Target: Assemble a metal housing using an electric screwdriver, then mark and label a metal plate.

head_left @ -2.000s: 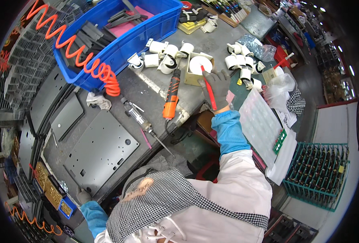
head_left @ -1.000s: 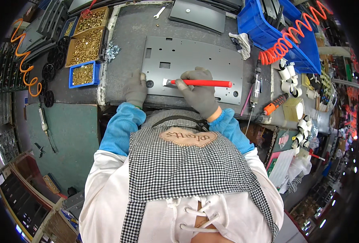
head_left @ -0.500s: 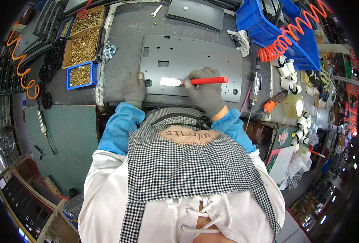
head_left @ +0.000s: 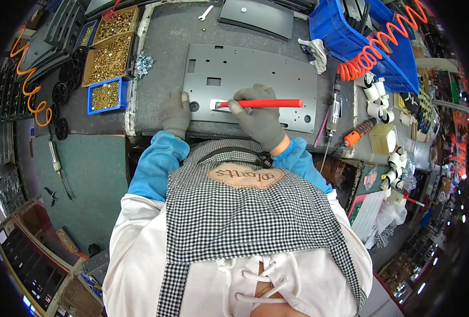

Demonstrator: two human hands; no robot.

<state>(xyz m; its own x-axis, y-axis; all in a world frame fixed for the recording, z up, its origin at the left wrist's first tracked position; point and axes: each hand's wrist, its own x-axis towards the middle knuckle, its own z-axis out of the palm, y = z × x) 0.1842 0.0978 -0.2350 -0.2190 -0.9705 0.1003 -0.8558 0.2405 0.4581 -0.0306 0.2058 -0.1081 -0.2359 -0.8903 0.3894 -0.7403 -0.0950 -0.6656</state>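
Observation:
A dark grey metal panel (head_left: 261, 71) with holes and cutouts lies flat on the bench before me. My right hand (head_left: 258, 113), in a grey glove, is closed round a slim tool with a straight red handle (head_left: 276, 103); its exact kind does not show. The tool's tip points left and meets a small white patch (head_left: 213, 103) on the panel's near part, which it partly covers. At the panel's left edge rests my gloved left hand (head_left: 175, 113), fingers stretched forward, thumb side against the edge. A round black fitting (head_left: 194, 106) is beside it.
Trays of brass parts (head_left: 105, 97) stand at the left, near loose silvery screws (head_left: 144, 65). Another dark panel (head_left: 255, 18) and a wrench (head_left: 206, 12) lie farther back. At the right are a screwdriver (head_left: 333, 111), an orange-handled tool (head_left: 358, 133), a white cloth (head_left: 316, 54) and blue bins (head_left: 327, 24).
My right hand has shifted left, and the red tool's tip has moved left onto the white patch, covering more of it. My left hand has stayed in place.

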